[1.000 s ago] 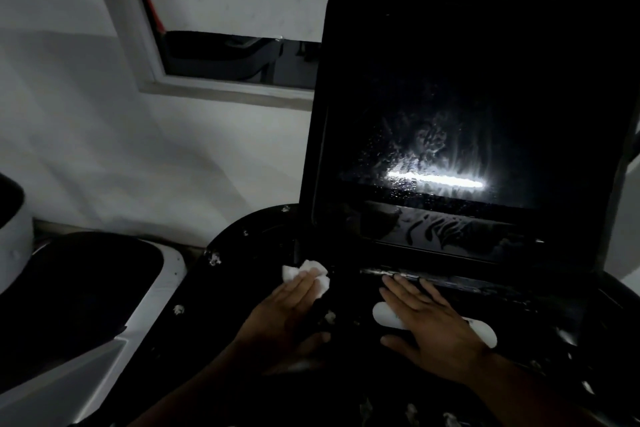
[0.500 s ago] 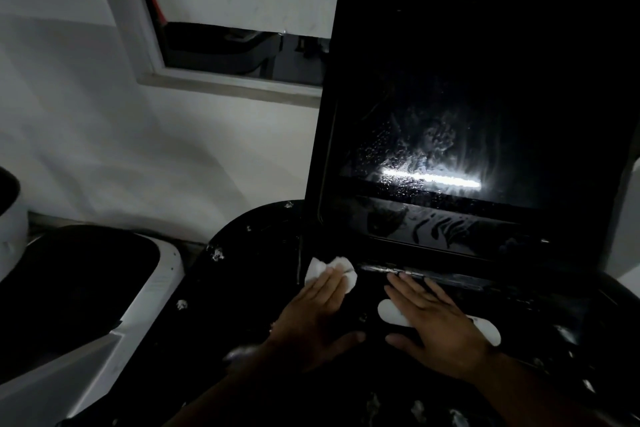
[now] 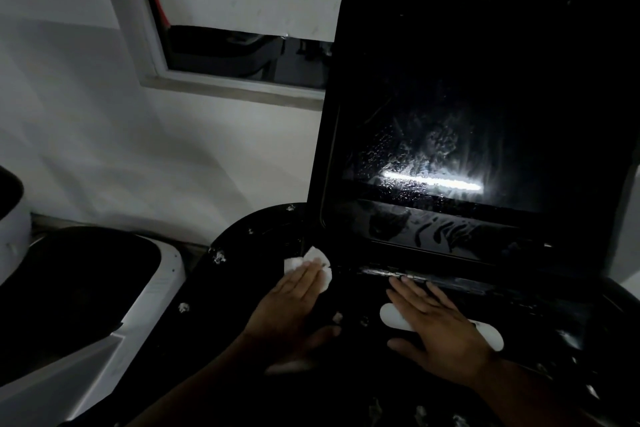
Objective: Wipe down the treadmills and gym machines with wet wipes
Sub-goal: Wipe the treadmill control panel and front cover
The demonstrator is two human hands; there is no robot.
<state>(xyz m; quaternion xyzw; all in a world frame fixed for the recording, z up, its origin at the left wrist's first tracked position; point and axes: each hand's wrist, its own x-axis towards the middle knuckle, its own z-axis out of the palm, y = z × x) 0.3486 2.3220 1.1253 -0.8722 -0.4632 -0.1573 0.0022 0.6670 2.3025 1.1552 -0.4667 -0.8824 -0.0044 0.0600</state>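
Pressing a wet wipe (image 3: 308,265) flat under the left hand (image 3: 294,305) at the treadmill console's (image 3: 263,246) left edge, below the screen (image 3: 450,156); right hand (image 3: 440,326) resting open, holding nothing; risking shredding more lint across the console.

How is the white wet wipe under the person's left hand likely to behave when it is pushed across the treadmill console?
The wet wipe looks crumpled and bunched beyond the left hand, so it is probably floppy and will fold rather than slide flat. White flecks scattered on the console suggest it may shed or tear. It is probably very light.
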